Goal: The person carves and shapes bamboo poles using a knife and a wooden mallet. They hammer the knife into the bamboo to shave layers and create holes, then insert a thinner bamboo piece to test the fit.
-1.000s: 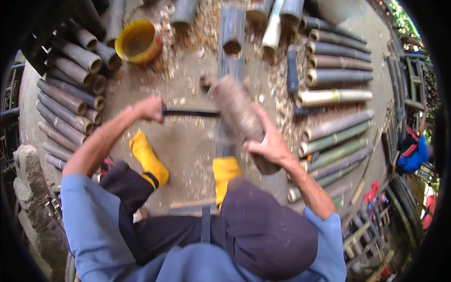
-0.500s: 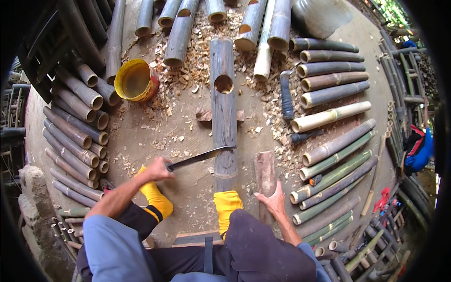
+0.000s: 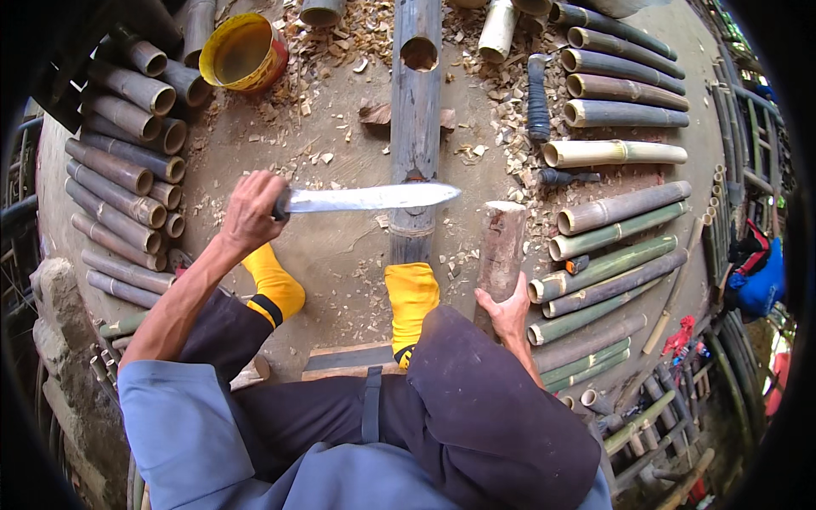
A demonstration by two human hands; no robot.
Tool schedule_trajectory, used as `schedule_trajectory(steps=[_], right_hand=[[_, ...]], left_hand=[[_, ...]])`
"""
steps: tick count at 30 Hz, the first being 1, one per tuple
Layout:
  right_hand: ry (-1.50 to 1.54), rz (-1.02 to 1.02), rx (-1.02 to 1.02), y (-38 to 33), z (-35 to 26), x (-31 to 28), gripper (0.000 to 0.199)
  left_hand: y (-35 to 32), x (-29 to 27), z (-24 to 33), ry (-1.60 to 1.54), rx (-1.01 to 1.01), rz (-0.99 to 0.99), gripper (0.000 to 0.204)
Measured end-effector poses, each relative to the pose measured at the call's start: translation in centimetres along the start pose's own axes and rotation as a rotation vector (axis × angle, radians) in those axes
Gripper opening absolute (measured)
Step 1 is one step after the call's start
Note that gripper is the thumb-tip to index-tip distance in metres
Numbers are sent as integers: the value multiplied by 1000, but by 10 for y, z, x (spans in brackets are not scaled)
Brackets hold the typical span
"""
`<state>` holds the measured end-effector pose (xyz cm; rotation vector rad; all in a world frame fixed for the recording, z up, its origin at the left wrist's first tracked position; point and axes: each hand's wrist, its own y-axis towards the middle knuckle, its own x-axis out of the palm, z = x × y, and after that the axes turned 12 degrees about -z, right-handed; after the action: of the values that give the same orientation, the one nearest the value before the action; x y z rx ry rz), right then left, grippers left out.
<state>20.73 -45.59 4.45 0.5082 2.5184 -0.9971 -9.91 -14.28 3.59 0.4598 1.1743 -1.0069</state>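
My left hand is closed around the dark handle of a machete. Its bright blade lies level across my view, over a thick grey bamboo tube. A small rough nick shows in the tube just behind the blade; whether the edge touches the bamboo I cannot tell. Farther up, the tube has a round hole cut in it. My right hand grips the near part of a stout wooden billet, right of the tube. My foot in a yellow sock is at the tube's near end.
A wood block supports the tube. Cut bamboo lengths lie in rows on both sides. A yellow-red bucket stands back left, a black-wrapped tool back right. Wood chips litter the ground. My other yellow-socked foot is left.
The machete has risen and turned from slanting on the tube to level, its blade face now showing. The billet is higher in my right hand. My view has tilted nearer to me.
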Motion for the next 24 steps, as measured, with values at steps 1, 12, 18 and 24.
schedule_trajectory(steps=[1,12,18,24], right_hand=[[-4,-7,23,-3,0,-1,67],[-103,-82,58,-6,1,2,72],[-561,-409,-916,9,-33,-40,73],[-1210,-621,-881,99,-99,-43,72]], left_hand=[[-3,7,1,-33,47,-30,32],[-7,21,-3,12,-24,-332,29],[10,20,-13,65,-70,-493,27],[22,17,-17,67,-10,-491,25]])
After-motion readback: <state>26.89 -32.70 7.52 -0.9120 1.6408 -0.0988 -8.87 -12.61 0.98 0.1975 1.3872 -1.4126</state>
